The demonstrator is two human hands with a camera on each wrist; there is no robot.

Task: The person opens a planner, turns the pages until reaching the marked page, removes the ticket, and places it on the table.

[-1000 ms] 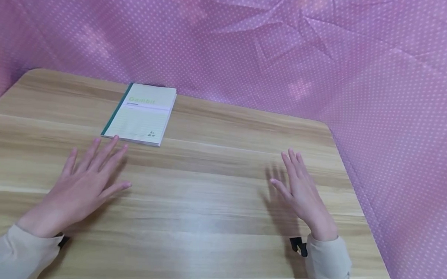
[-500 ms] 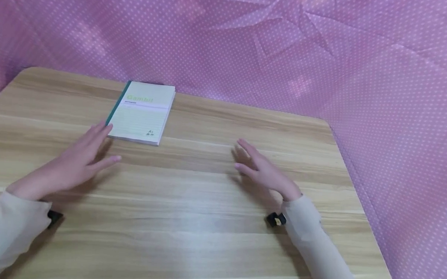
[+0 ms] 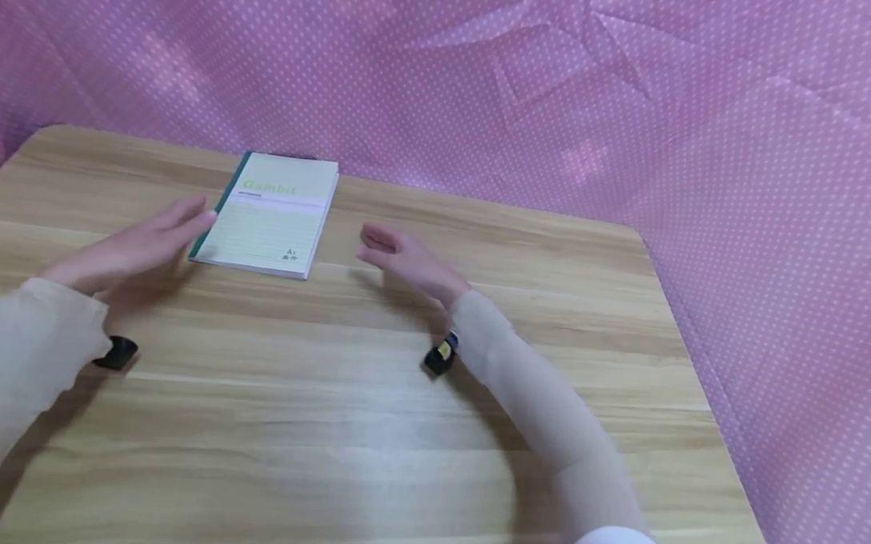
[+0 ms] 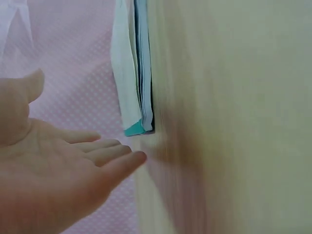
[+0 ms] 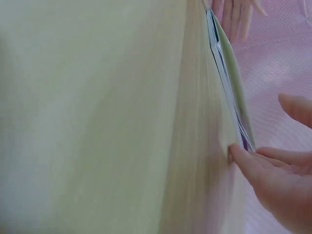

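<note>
A notebook with a pale cover, a dark green spine and the word "Gambit" lies near the far edge of the table. My left hand is beside its spine, fingers extended, thumb tip overlapping the spine edge in the head view. In the left wrist view, the left hand has relaxed fingers close to the green corner of the notebook. My right hand is off the notebook's right side, a short gap away, fingers loosely bent and holding nothing. The right wrist view has the right hand near the notebook's end.
The wood-grain table extends toward me and to the right, with rounded far corners. A pink dotted cloth hangs behind it and along the right side. A small black device sits at the right wrist, another black device at the left.
Both hands have moved forward toward the notebook. The right hand has swept far left across the table, and the left hand has turned its palm inward beside the spine. The notebook stays in place.
</note>
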